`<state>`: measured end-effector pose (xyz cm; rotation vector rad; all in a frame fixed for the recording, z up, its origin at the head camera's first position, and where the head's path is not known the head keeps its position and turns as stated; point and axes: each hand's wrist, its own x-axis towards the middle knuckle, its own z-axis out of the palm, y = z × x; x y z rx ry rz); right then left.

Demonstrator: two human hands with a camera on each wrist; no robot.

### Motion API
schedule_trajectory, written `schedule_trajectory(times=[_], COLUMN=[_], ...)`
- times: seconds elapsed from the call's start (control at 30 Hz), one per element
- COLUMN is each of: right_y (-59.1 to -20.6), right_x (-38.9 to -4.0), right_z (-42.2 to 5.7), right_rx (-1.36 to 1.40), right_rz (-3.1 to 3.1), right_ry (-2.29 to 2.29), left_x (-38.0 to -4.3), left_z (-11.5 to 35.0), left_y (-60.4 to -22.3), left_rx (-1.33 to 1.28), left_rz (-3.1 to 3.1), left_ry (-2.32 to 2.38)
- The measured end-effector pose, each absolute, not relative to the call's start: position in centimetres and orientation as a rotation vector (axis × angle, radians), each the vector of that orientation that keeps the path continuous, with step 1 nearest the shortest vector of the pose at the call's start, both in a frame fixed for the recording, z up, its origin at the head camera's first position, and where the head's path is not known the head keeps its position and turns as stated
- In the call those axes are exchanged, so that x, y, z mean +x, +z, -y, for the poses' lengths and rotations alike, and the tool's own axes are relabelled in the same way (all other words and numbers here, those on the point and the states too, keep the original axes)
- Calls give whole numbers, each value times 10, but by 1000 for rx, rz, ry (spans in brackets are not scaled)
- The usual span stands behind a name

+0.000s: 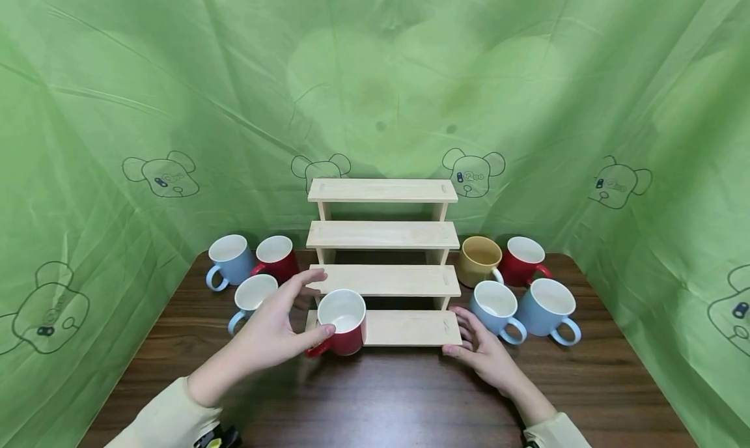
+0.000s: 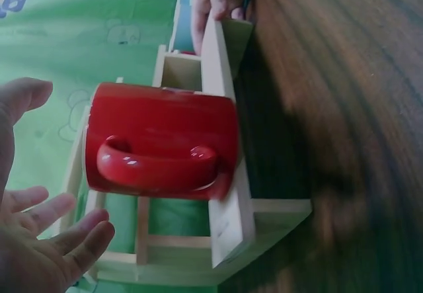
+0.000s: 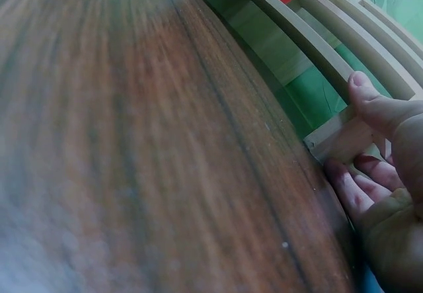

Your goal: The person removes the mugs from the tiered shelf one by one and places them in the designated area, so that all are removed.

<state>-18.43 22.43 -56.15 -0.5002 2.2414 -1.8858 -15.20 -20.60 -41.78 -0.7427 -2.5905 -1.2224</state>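
Observation:
A red mug [image 1: 348, 340] with a white inside stands upright on the left part of the lowest step of a pale wooden tiered rack [image 1: 413, 327]. Its handle points left and toward the front, plain to see in the left wrist view. Beside the mug is my left hand [image 1: 272, 331], fingers spread and thumb near the handle; the left wrist view shows a gap between hand and mug. My right hand [image 1: 483, 353] grips the right end of the lowest step, thumb [image 3: 370, 94] at the board's front edge and fingers [image 3: 353, 184] against the side panel.
Left of the rack stand a red mug [image 1: 282, 262], a blue mug [image 1: 234, 266] and another blue-handled mug [image 1: 252, 295]. On its right are a yellow mug [image 1: 471, 269], a red mug [image 1: 515, 269] and two blue mugs. Green cloth [image 1: 375, 96] hangs behind the dark wooden table [image 1: 387, 402].

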Motion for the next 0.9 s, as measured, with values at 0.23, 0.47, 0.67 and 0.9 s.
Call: schedule_trajectory(times=[0.23,0.47,0.67,0.9], right_y=[-561,-561,-562,-561], right_x=[-184,-184,-185,-186], right_z=[-224,-224,-224,-224], right_rx=[-492,-464,-471,-479], right_rz=[-2253,-2264,-2263,-2260], right_ry=[-1882,-1875,-1872,-1878], left_x=[-152,-153,-154,-156], left_z=[197,190,184,179], left_y=[-428,-437,-443,-450], left_rx=[-756,-693,-590,-523], left_rz=[2620,2658,2711,2714], left_ry=[-1269,-1201,-1169,-1239])
